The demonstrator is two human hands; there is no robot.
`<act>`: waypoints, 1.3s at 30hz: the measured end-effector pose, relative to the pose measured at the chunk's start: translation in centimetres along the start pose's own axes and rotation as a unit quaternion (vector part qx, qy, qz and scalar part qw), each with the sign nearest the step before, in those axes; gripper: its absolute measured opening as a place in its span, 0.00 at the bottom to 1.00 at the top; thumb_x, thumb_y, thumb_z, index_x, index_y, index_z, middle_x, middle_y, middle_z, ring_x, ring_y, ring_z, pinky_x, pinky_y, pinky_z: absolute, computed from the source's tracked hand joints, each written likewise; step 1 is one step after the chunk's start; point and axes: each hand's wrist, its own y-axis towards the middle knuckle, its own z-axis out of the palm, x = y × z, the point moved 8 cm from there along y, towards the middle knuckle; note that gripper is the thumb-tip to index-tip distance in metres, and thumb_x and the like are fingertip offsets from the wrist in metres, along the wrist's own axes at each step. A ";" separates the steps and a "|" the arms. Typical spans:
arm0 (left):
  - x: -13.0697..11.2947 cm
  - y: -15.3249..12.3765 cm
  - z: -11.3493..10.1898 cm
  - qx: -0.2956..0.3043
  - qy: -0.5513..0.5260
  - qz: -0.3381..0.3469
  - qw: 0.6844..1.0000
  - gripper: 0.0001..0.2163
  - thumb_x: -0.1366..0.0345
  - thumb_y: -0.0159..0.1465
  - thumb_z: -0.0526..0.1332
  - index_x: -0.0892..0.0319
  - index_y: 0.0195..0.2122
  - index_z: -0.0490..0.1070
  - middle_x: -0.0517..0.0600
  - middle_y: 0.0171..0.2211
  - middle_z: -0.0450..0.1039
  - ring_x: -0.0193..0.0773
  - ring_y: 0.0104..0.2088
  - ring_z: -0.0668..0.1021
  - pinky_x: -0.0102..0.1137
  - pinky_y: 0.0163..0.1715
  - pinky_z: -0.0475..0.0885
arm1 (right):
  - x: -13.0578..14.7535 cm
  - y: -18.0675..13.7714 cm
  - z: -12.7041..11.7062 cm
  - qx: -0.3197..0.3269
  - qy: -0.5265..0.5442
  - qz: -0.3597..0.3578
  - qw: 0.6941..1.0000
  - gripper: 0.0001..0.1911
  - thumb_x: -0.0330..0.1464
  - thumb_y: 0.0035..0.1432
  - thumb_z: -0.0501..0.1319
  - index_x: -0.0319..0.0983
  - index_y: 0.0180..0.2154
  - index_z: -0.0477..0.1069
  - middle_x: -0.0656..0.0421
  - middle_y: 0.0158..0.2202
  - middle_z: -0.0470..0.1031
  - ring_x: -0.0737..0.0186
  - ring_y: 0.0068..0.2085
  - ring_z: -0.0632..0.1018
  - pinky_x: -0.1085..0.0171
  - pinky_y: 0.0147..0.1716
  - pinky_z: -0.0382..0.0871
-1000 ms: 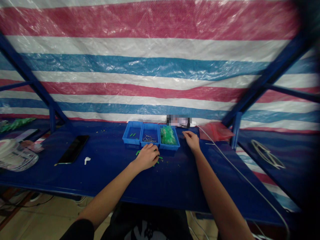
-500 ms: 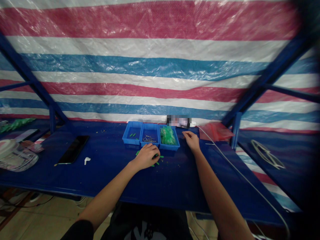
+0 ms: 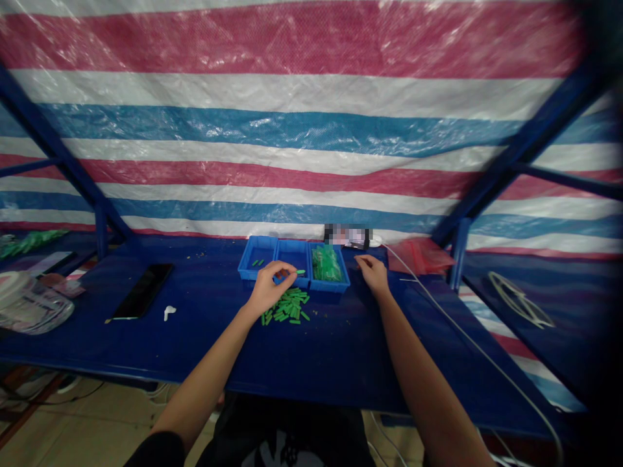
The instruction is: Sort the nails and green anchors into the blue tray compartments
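Over the middle blue bin [image 3: 292, 255], the left hand [image 3: 269, 290] pinches a green plastic piece [image 3: 300, 272] in a precise grip; the right hand [image 3: 372, 273] rests released on the bench [image 3: 204, 344].

Just below the left hand [image 3: 267, 290], the green plastic pieces [image 3: 287, 306] look smooth and glossy; beyond its grip, the blue plastic bins [image 3: 246, 266] shine, and the woven tarpaulin [image 3: 311, 130] gleams.
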 end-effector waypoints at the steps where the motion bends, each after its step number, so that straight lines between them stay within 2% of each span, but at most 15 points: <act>1: 0.2 0.1 -0.4 -0.015 -0.011 -0.005 1.000 0.06 0.63 0.58 0.60 0.59 0.33 0.72 0.49 0.30 0.73 0.33 0.29 0.72 0.28 0.30 0.67 | 0.0 0.0 0.0 -0.001 0.003 0.000 1.000 0.20 0.46 0.49 0.55 0.37 0.32 0.74 0.56 0.24 0.74 0.57 0.29 0.74 0.62 0.32 0.63; 8: 0.6 0.4 -2.4 -0.087 -0.061 -0.021 0.994 0.08 0.61 0.58 0.61 0.60 0.33 0.73 0.49 0.32 0.74 0.32 0.29 0.73 0.27 0.28 0.67 | 0.1 -0.1 -0.1 0.000 0.009 0.011 1.000 0.20 0.46 0.49 0.56 0.36 0.33 0.74 0.56 0.24 0.74 0.57 0.29 0.74 0.62 0.33 0.63; 17: 1.3 0.6 -2.8 -0.095 -0.051 -0.037 0.993 0.08 0.61 0.57 0.61 0.60 0.33 0.74 0.49 0.31 0.74 0.32 0.28 0.72 0.26 0.27 0.67 | -0.1 0.1 0.0 0.000 -0.003 0.001 1.000 0.20 0.45 0.50 0.55 0.36 0.33 0.75 0.56 0.24 0.74 0.57 0.29 0.74 0.62 0.32 0.63; 26: 3.5 0.7 -5.8 -0.151 0.105 -0.078 0.980 0.07 0.62 0.57 0.60 0.59 0.33 0.73 0.47 0.30 0.74 0.30 0.25 0.72 0.25 0.26 0.65 | -0.2 0.1 0.0 -0.002 0.000 -0.002 1.000 0.20 0.45 0.49 0.56 0.37 0.33 0.75 0.56 0.24 0.74 0.57 0.29 0.74 0.62 0.32 0.63; 31: 3.7 0.7 -6.7 -0.145 0.225 -0.091 0.959 0.05 0.63 0.58 0.59 0.57 0.33 0.73 0.46 0.29 0.74 0.32 0.26 0.73 0.26 0.28 0.65 | -0.1 0.0 0.0 -0.002 0.008 -0.002 1.000 0.20 0.46 0.49 0.56 0.36 0.33 0.75 0.55 0.25 0.75 0.57 0.29 0.74 0.61 0.33 0.63; 36: 3.1 0.6 -6.3 -0.108 0.327 -0.069 0.936 0.04 0.66 0.58 0.59 0.56 0.33 0.72 0.47 0.31 0.74 0.36 0.30 0.74 0.29 0.31 0.67 | -0.2 0.1 0.1 -0.003 0.002 0.002 1.000 0.20 0.45 0.49 0.56 0.37 0.33 0.75 0.55 0.24 0.75 0.57 0.29 0.74 0.61 0.32 0.63; 39: 2.2 0.6 -4.7 -0.075 0.326 -0.027 0.942 0.05 0.67 0.59 0.58 0.57 0.35 0.72 0.48 0.33 0.74 0.37 0.34 0.74 0.30 0.35 0.68 | -0.1 0.0 0.0 -0.002 0.004 0.002 1.000 0.20 0.46 0.49 0.56 0.36 0.33 0.75 0.56 0.24 0.75 0.57 0.29 0.74 0.61 0.32 0.63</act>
